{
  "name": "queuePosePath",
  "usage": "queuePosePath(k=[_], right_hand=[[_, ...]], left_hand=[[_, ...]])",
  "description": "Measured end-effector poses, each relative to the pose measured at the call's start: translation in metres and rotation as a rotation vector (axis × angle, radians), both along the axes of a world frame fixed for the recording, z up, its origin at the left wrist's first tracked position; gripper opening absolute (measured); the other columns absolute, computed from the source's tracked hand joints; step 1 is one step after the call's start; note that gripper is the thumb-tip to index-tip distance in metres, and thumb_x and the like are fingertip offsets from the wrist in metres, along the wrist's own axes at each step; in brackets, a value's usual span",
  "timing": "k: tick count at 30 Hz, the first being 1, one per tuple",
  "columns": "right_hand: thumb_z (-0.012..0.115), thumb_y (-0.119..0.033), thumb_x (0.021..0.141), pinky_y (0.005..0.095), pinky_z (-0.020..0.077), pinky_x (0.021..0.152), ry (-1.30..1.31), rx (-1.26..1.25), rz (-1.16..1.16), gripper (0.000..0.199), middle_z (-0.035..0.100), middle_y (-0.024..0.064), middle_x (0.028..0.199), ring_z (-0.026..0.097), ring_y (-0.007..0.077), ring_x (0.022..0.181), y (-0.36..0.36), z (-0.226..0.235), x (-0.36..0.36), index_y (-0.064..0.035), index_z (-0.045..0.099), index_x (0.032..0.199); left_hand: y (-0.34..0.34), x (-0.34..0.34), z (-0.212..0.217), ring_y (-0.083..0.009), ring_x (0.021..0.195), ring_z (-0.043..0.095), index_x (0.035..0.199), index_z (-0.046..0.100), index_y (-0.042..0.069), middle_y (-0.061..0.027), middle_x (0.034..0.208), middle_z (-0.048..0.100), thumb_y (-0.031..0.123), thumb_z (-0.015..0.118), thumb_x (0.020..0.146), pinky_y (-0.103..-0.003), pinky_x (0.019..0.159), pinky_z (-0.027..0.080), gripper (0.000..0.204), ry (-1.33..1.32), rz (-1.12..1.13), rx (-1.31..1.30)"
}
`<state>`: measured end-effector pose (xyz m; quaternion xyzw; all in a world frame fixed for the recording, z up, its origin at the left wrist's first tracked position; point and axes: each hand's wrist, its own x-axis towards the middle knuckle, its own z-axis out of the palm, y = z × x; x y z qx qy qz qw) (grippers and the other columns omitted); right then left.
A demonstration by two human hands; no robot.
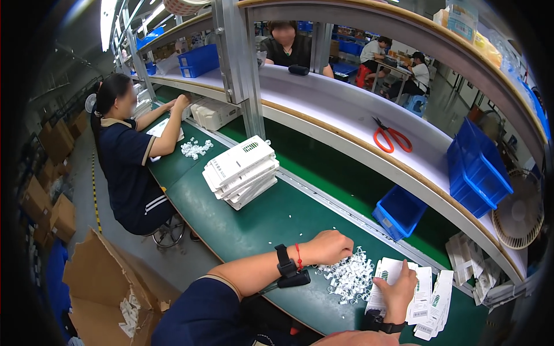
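My left hand [330, 248] is at the upper left edge of a heap of small white plastic clips [351, 275] on the green bench. Its fingers are curled together, and whatever they hold is hidden. My right hand [398, 290] lies over a flat white printed carton [378, 297], thumb and fingers apart, pressing on it. More flat white cartons [440, 305] fan out beside that hand. Farther left stands a stack of white cartons [242, 167], with small clips on the top one.
Red-handled scissors [392, 138] lie on the shelf ahead, near a blue bin [476, 167]. Another blue bin [399, 211] sits below the shelf. A co-worker [124, 138] sits at left by a clip pile [197, 149]. An open cardboard box [104, 282] stands lower left.
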<state>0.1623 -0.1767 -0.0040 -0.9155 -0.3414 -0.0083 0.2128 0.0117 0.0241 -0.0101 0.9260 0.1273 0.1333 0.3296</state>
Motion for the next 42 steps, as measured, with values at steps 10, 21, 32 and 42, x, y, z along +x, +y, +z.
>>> queuePosePath(k=[10, 21, 32, 42], right_hand=[[0.087, -0.026, 0.052, 0.0420, 0.0409, 0.094, 0.039, 0.017, 0.049, 0.091, 0.050, 0.0212, 0.124, 0.045, 0.0377, 0.113, -0.008, -0.014, 0.009, 0.0033, 0.048, 0.128], [0.088, -0.020, 0.052, 0.0422, 0.0397, 0.098, 0.065, -0.059, -0.040, 0.096, 0.040, 0.0212, 0.134, 0.044, 0.0380, 0.116, 0.000, 0.002, -0.005, -0.0037, 0.043, 0.134], [0.052, 0.017, 0.072, 0.0314, 0.0369, 0.101, 0.539, 0.671, 0.152, 0.073, 0.047, 0.0182, 0.135, 0.050, 0.0263, 0.121, -0.014, 0.027, 0.009, -0.0039, 0.037, 0.141], [0.045, 0.001, 0.091, 0.0248, 0.0456, 0.079, 0.667, 0.607, 0.339, 0.023, 0.066, 0.0076, 0.094, 0.059, 0.0113, 0.085, -0.008, 0.003, -0.003, 0.0029, 0.063, 0.104]], left_hand=[[0.000, -0.001, -0.005, -0.0327, 0.078, 0.063, 0.082, 0.062, 0.004, -0.0130, 0.082, 0.065, 0.012, 0.070, 0.075, -0.041, 0.068, 0.048, 0.013, -0.058, -0.022, 0.002], [-0.001, 0.001, -0.003, -0.0323, 0.077, 0.061, 0.080, 0.063, 0.005, -0.0124, 0.078, 0.063, 0.018, 0.067, 0.080, -0.040, 0.067, 0.048, 0.013, -0.061, -0.001, -0.055], [-0.002, 0.002, -0.009, -0.0316, 0.086, 0.060, 0.082, 0.067, 0.004, -0.0124, 0.087, 0.062, 0.003, 0.060, 0.077, -0.040, 0.073, 0.048, 0.009, -0.089, -0.099, 0.015], [-0.002, 0.003, -0.017, -0.0314, 0.088, 0.060, 0.080, 0.067, 0.004, -0.0122, 0.087, 0.062, 0.001, 0.057, 0.078, -0.040, 0.077, 0.048, 0.010, -0.064, -0.128, 0.011]])
